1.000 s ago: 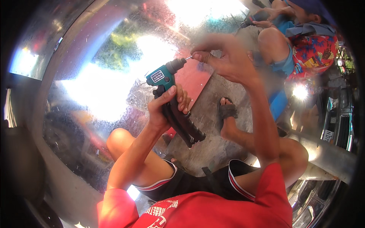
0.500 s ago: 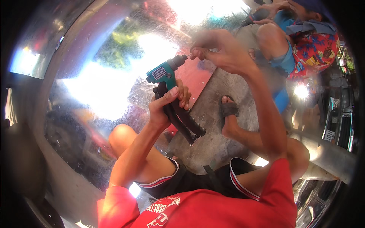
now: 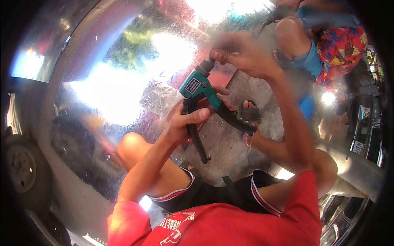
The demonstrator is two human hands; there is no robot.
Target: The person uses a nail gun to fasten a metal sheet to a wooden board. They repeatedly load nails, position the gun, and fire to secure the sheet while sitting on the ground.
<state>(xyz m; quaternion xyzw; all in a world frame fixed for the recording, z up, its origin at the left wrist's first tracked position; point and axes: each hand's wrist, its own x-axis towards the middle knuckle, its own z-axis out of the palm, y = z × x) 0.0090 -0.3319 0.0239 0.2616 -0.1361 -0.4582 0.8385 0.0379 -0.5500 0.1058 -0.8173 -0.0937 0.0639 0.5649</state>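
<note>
My left hand (image 3: 189, 119) grips the black handles of a teal hand riveter (image 3: 200, 88), held up in front of me with its nose pointing up and to the right. The two handles (image 3: 213, 127) are spread apart. My right hand (image 3: 242, 54) is at the riveter's nose, fingertips pinched together on it; whatever small piece they hold is hidden. Below the tool are my bare knees and black shorts.
A large shiny metal sheet (image 3: 102, 94) reflects sky and trees at left. A clear bag of small metal pieces (image 3: 158, 98) lies on it. Another person in a flowered garment (image 3: 340, 41) crouches at top right with a tool. Grey concrete ground (image 3: 230, 143) lies between my feet.
The riveter's handles have spread open from closed. My right hand stayed at the nose while the tool tilted slightly.
</note>
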